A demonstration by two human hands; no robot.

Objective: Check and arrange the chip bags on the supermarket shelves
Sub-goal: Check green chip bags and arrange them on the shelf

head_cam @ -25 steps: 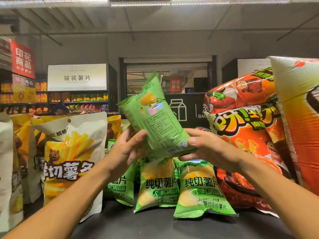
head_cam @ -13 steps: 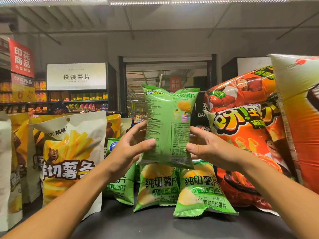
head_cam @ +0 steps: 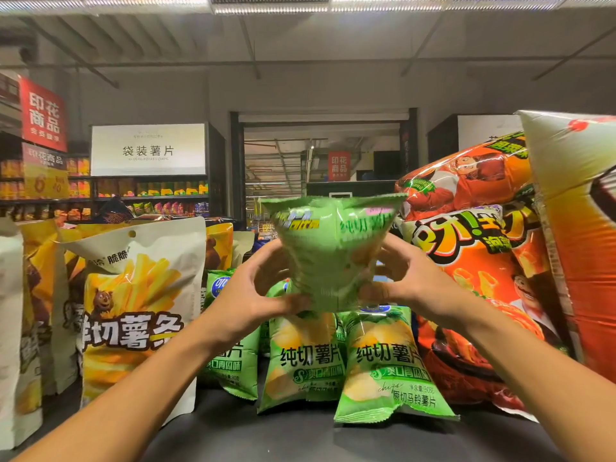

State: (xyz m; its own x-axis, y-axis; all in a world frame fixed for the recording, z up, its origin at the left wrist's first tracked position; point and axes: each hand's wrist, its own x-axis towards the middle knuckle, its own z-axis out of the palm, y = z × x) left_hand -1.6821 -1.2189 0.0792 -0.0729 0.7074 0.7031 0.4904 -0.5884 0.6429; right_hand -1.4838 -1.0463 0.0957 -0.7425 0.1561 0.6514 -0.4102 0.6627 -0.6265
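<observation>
A small green chip bag [head_cam: 328, 251] is held up in front of me, its top edge tipped toward the camera. My left hand [head_cam: 258, 291] grips its lower left side, thumb curled under the bottom seam. My right hand [head_cam: 405, 278] grips its lower right side. Below the held bag, several matching green chip bags [head_cam: 383, 365] stand in a row on the dark shelf top [head_cam: 300, 438], leaning back.
A white and yellow fries bag [head_cam: 133, 315] stands at left with more pouches behind it. Large orange snack bags [head_cam: 476, 261] pile up at right, and a big orange bag [head_cam: 580, 228] is at the far right edge. Distant shelves and signs fill the background.
The green bag went from tilted to upright, and now its top tips toward me. Both hands shifted down to grip its lower sides.
</observation>
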